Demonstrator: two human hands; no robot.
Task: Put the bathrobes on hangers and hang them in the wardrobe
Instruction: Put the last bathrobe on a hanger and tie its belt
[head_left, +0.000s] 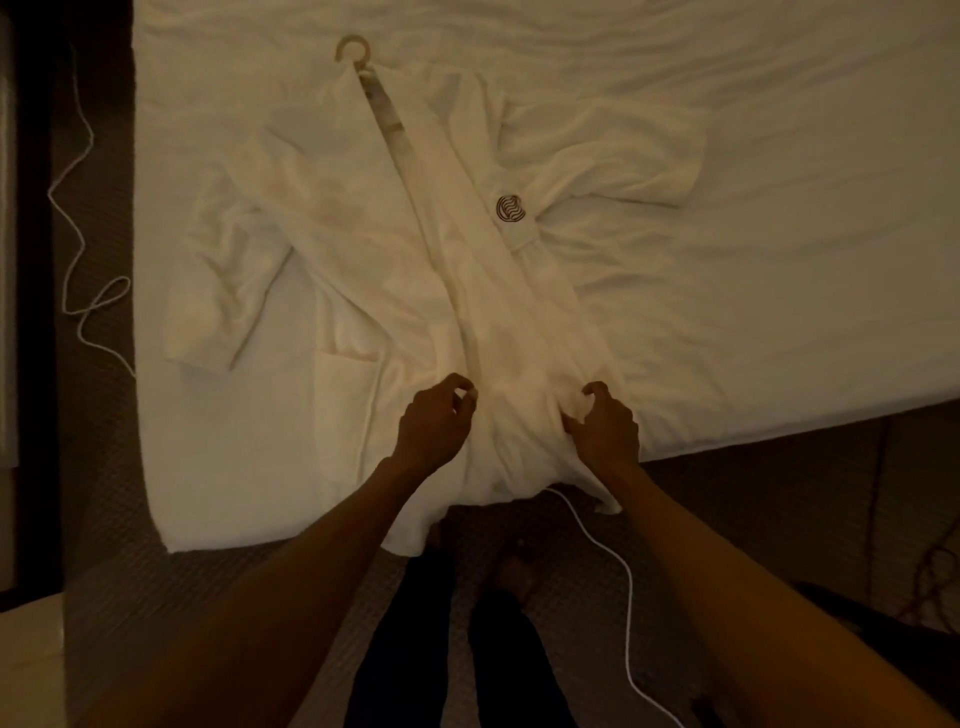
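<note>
A dim room: a white-sheeted bed (779, 156) over dark carpet (727, 519) (a white cord (626, 582) trails at 6 o'clock). One bathrobe (363, 234) and one hanger (354, 49) lie flat mid-bed, long axis running 11 to 5 o'clock, hook toward 11. The right hand (605, 423) pinches bunched cloth. The left hand (434, 423) curls at the front edge; its grip is unclear.

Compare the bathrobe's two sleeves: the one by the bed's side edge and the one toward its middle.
The sleeve by the edge lies spread fairly flat, its cuff toward the person; the sleeve toward the middle is crumpled and reaches sideways. Both are white, resting on the bed.
</note>
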